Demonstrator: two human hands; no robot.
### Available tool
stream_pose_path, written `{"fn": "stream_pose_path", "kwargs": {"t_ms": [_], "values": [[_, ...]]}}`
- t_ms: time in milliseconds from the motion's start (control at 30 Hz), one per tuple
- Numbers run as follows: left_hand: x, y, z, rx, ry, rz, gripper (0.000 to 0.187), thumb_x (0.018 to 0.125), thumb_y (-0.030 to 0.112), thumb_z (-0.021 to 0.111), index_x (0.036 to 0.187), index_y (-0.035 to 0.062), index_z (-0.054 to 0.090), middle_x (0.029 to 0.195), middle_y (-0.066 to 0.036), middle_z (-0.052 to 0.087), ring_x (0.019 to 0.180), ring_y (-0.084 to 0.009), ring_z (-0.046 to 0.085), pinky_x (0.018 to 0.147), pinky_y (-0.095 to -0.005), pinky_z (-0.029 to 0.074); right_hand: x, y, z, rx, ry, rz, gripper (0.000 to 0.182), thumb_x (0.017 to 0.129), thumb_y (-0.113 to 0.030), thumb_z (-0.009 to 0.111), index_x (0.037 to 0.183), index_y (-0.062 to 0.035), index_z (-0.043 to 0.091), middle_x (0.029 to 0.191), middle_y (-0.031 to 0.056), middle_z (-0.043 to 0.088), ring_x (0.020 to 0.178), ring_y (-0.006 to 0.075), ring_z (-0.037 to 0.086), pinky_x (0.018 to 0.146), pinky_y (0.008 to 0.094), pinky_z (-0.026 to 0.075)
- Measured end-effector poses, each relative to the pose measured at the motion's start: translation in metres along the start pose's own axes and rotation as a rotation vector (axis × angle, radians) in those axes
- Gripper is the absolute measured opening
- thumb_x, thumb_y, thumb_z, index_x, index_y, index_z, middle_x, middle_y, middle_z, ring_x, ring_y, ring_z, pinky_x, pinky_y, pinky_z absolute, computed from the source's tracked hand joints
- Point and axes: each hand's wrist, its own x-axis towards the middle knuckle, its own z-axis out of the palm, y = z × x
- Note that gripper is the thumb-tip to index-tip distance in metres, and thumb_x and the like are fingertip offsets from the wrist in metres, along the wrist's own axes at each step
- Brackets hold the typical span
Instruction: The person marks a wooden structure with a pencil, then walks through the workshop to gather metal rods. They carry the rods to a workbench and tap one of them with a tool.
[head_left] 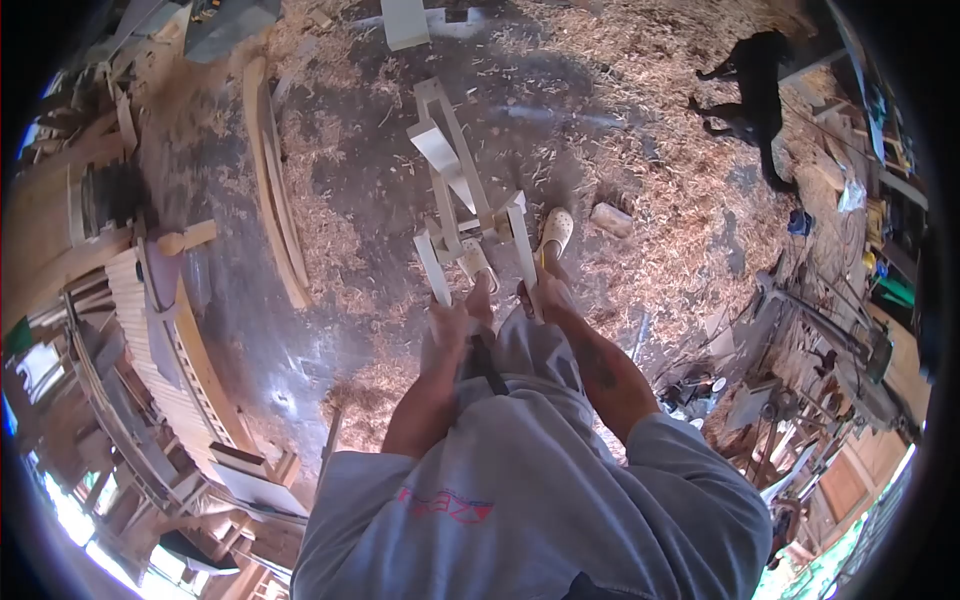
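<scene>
A pale wooden frame [463,130] stands on the floor in front of my feet, with a light flat board [436,152] set at an angle between its long rails. Two upright wooden bars rise at the near end of the frame. My left hand [448,320] is closed around the lower end of the left bar [433,268]. Around the right bar [523,250] my right hand [552,297] is wrapped. A thin yellow stick, perhaps a pencil [543,258], shows beside the right fingers. Cream clogs [556,232] are on my feet, close to the frame.
Wood shavings [660,190] cover much of the dark floor. A short wood block [612,220] lies right of my foot. Long planks [272,190] lie to the left, near a slatted wooden piece [150,330]. A black dog [760,95] is at upper right; tools and clutter line the right side.
</scene>
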Motion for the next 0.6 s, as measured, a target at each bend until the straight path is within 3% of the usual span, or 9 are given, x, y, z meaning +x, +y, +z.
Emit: {"fn": "stream_pose_path", "kwargs": {"t_ms": [133, 167, 267, 400, 500, 533, 600], "values": [[-0.003, 0.004, -0.013, -0.053, -0.045, -0.087, 0.04, 0.076, 0.014, 0.06, 0.11, -0.0067, 0.059, 0.095, -0.031, 0.064, 0.092, -0.0453, 0.063, 0.079, -0.0492, 0.05, 0.007, 0.004, 0.001, -0.005, 0.051, 0.083, 0.063, 0.096, -0.061, 0.029, 0.067, -0.0087, 0.05, 0.049, 0.0043, 0.044, 0.037, 0.0182, 0.044, 0.035, 0.0334, 0.037], [-0.004, 0.001, -0.012, -0.016, -0.007, -0.029, 0.04, 0.075, 0.015, 0.06, 0.109, -0.0068, 0.059, 0.095, -0.031, 0.064, 0.092, -0.0451, 0.064, 0.078, -0.0486, 0.05, 0.011, 0.005, -0.001, 0.019, 0.051, 0.1, 0.065, 0.094, -0.065, 0.03, 0.064, -0.0105, 0.049, 0.05, 0.0029, 0.044, 0.038, 0.0173, 0.044, 0.036, 0.0337, 0.037], [0.001, -0.01, -0.006, 0.017, 0.021, -0.01, 0.04, 0.074, 0.015, 0.062, 0.108, -0.0071, 0.059, 0.094, -0.03, 0.065, 0.091, -0.0448, 0.064, 0.078, -0.0476, 0.051, 0.017, 0.011, -0.011, -0.042, -0.022, 0.014, 0.065, 0.093, -0.066, 0.032, 0.064, -0.0104, 0.05, 0.05, 0.0025, 0.044, 0.038, 0.0174, 0.043, 0.035, 0.0329, 0.037], [0.006, -0.036, -0.005, -0.051, 0.007, 0.019, 0.041, 0.074, 0.018, 0.063, 0.106, -0.008, 0.059, 0.092, -0.027, 0.065, 0.088, -0.0417, 0.065, 0.076, -0.0452, 0.051, 0.018, 0.011, -0.015, -0.03, -0.037, 0.125, 0.061, 0.094, -0.063, 0.033, 0.071, -0.0093, 0.052, 0.049, 0.0019, 0.042, 0.038, 0.0176, 0.045, 0.034, 0.032, 0.037], [0.007, -0.029, -0.01, -0.022, 0.011, 0.034, 0.04, 0.074, 0.019, 0.063, 0.104, -0.0082, 0.059, 0.091, -0.027, 0.066, 0.088, -0.041, 0.066, 0.076, -0.0447, 0.051, 0.035, 0.028, -0.018, 0.0, -0.039, -0.004, 0.056, 0.095, -0.058, 0.037, 0.075, -0.0084, 0.054, 0.05, 0.0026, 0.044, 0.039, 0.0177, 0.046, 0.035, 0.033, 0.039], [0.002, -0.023, -0.011, 0.013, 0.033, 0.015, 0.038, 0.074, 0.017, 0.062, 0.102, -0.0078, 0.061, 0.09, -0.029, 0.066, 0.087, -0.0424, 0.066, 0.075, -0.046, 0.052, 0.041, 0.034, -0.021, -0.421, 0.074, -0.683, 0.053, 0.096, -0.055, 0.039, 0.077, -0.0083, 0.055, 0.051, 0.003, 0.045, 0.039, 0.0172, 0.046, 0.036, 0.0331, 0.04], [-0.002, -0.007, -0.016, 0.014, 0.026, -0.032, 0.038, 0.074, 0.017, 0.063, 0.102, -0.0086, 0.061, 0.09, -0.029, 0.066, 0.087, -0.0426, 0.066, 0.075, -0.0456, 0.052, 0.046, 0.035, -0.028, -0.852, 0.18, -1.361, 0.05, 0.096, -0.053, 0.04, 0.079, -0.0083, 0.055, 0.051, 0.0034, 0.047, 0.039, 0.0167, 0.047, 0.037, 0.0332, 0.04]]}}
